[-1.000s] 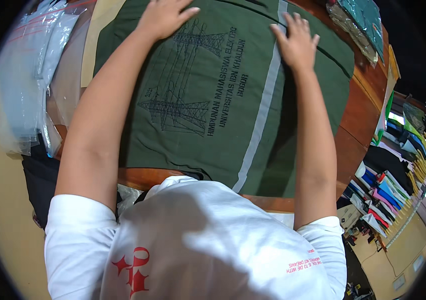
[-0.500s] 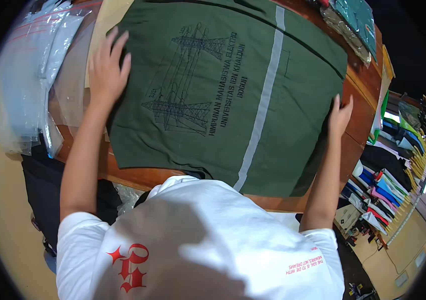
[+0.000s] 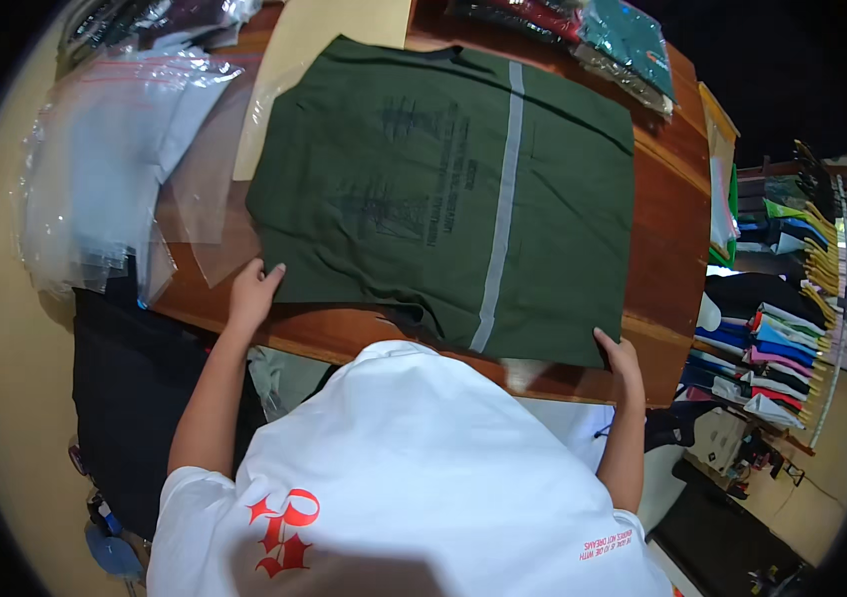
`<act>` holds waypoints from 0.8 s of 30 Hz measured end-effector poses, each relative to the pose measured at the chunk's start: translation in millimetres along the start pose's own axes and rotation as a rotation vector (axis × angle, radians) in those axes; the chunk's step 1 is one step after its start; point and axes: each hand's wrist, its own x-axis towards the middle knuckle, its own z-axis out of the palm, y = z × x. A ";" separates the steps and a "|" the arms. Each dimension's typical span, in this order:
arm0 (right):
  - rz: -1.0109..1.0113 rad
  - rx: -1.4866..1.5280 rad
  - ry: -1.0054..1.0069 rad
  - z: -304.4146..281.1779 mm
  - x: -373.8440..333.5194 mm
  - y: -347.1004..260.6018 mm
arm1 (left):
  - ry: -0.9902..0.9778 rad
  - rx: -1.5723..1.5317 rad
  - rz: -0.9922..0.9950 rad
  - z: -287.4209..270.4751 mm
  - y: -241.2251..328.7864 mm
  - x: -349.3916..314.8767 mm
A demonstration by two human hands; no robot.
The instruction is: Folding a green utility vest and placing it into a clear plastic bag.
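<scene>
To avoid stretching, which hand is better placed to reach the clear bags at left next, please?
Probably the left hand: it's nearer the bags; the right hand is at the garment's right corner.

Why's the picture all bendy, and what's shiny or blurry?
Head view: a fisheye lens bends the edges of the table, leaving black corners; same head view: glare on the plastic bags, smeared print on the green cloth.

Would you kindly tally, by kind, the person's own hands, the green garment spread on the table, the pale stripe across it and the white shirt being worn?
Hands (left hand, right hand): 2
Green garment: 1
Pale stripe: 1
White shirt: 1
Total: 5
</scene>
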 end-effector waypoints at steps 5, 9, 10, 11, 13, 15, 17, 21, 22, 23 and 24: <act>-0.299 0.460 -0.148 -25.4 -23.9 -35.2 | -0.193 -0.618 0.104 -29.3 65.6 -5.1; -0.693 0.866 -0.144 -74.7 -49.2 -92.5 | -0.260 -1.018 0.320 -79.7 175.7 -20.2; -0.807 0.995 -0.199 -87.8 -57.2 -100.9 | -0.205 -1.067 0.375 -95.1 202.5 -23.1; -0.841 1.088 -0.266 -104.8 -66.8 -106.8 | -0.214 -1.152 0.534 -108.8 225.2 -29.1; -0.857 1.389 -0.095 -135.3 -87.7 -112.9 | -0.238 -1.450 0.568 -141.9 255.8 -50.4; -1.026 1.443 -0.156 -155.5 -106.6 -115.3 | -0.286 -1.571 0.728 -173.0 273.5 -81.3; -1.309 1.563 -0.379 -177.7 -127.5 -117.3 | -0.516 -1.450 0.995 -201.8 294.8 -104.6; -1.636 1.624 -0.650 -201.8 -144.9 -129.3 | -0.230 -1.509 0.943 -206.4 323.0 -125.6; -1.668 1.584 -0.379 -202.9 -140.8 -137.3 | -0.314 -1.503 0.942 -203.8 326.1 -125.0; -1.580 1.583 -0.325 -202.0 -136.7 -142.5 | -0.306 -1.519 0.923 -196.5 329.2 -118.4; -1.494 1.605 -0.289 -198.9 -129.9 -148.4 | -0.175 -1.522 0.808 -185.1 331.0 -107.9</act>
